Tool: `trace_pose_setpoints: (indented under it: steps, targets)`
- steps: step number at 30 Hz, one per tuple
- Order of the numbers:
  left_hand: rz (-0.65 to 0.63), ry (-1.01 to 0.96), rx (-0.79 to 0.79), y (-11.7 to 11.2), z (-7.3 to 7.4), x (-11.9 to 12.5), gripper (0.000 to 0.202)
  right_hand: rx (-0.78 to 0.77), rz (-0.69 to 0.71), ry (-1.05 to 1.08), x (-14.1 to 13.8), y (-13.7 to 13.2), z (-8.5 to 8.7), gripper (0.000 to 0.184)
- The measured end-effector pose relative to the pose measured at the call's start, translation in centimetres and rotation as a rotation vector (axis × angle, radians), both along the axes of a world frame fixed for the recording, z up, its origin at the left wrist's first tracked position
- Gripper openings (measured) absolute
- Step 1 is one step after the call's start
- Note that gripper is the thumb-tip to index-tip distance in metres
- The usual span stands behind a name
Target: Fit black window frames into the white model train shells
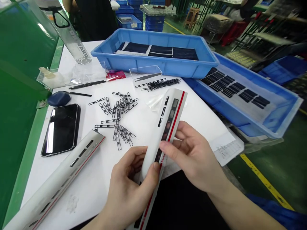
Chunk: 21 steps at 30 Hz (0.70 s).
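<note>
White shell [153, 143] held in both hands, long axis running away from the body and slightly to the right

The left hand [134, 179] grips the lower part from the left side, fingers curled beneath and thumb laid across the near face; the right hand [192, 153] holds the right edge higher up, thumb pressed on the dark window strip [173, 110] and fingers at the edge beside the red stripe [177, 111]. The strip lies parallel to the shell's long axis, directly under the right thumb, making the right hand the nearer to its middle. A second shell [57, 185] lies on the white table surface [96, 188] to the left, slanting likewise, near the loose strips [120, 105]
</note>
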<state>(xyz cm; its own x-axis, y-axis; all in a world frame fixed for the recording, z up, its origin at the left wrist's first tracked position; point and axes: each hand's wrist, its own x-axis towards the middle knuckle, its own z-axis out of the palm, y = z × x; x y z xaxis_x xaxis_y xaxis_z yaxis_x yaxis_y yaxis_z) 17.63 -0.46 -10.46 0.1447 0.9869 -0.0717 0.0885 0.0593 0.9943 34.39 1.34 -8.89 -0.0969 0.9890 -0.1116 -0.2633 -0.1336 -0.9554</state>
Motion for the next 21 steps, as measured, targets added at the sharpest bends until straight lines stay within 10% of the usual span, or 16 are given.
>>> trace_pose_setpoints:
  steps: [21]
  targets:
    - [0.052,0.123,0.043,-0.8,-0.2,-0.3,0.022,0.149,-0.161,0.067,1.8,3.8,0.6,0.027]
